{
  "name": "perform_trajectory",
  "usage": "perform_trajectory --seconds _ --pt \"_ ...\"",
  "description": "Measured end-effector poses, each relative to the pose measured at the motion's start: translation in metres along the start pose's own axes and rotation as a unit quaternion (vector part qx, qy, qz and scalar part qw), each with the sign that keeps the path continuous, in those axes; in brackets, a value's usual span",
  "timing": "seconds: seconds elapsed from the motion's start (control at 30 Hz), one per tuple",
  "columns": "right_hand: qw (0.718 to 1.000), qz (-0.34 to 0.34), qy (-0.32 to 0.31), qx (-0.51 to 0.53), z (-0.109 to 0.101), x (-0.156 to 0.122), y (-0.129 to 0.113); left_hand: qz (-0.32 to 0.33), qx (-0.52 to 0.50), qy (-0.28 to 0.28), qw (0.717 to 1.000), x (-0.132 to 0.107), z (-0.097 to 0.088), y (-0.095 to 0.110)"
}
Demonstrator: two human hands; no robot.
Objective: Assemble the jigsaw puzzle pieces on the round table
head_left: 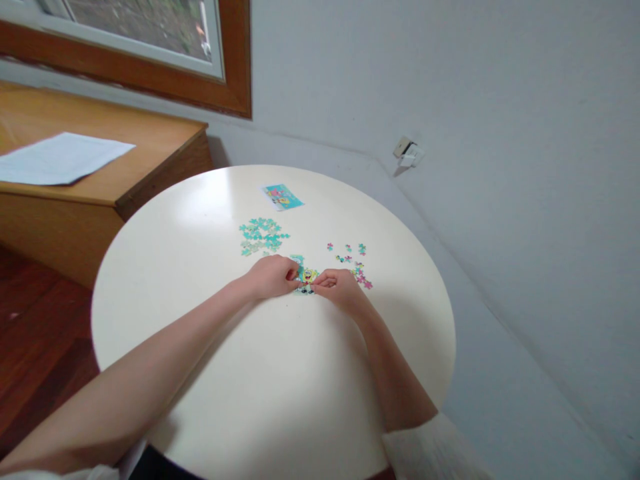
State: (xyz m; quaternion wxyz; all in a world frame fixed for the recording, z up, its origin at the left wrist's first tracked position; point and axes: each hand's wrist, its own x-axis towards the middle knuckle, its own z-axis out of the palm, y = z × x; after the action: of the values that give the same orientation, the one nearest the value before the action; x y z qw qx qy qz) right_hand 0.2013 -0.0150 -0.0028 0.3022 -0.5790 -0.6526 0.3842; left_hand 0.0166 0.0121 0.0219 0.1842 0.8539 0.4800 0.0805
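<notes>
A partly joined jigsaw puzzle (309,275) with a yellow cartoon figure lies on the round white table (270,373), between my two hands. My left hand (274,276) rests at its left side, fingers curled and the fingertips on its edge. From the right, my right hand (339,288) pinches at the puzzle's right edge with thumb and forefinger together. Whether either hand grips a single piece is too small to tell. Both hands cover parts of the puzzle. Beyond my left hand is a cluster of loose teal puzzle pieces (263,235).
Pink puzzle pieces (365,279) and a few scattered small pieces (349,248) lie right of and beyond my right hand. A picture card (283,197) lies toward the far edge. To the left stands a wooden desk (165,143) with white paper (65,159); a wall socket (403,147) is at right.
</notes>
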Motion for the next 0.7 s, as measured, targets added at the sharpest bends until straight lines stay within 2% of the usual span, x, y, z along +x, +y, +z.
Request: perform_trajectory --seconds 0.7 --pt "1.0 0.007 0.008 -0.003 0.0019 -0.0011 -0.0024 0.001 0.008 -0.001 1.0 0.0008 0.0005 0.0008"
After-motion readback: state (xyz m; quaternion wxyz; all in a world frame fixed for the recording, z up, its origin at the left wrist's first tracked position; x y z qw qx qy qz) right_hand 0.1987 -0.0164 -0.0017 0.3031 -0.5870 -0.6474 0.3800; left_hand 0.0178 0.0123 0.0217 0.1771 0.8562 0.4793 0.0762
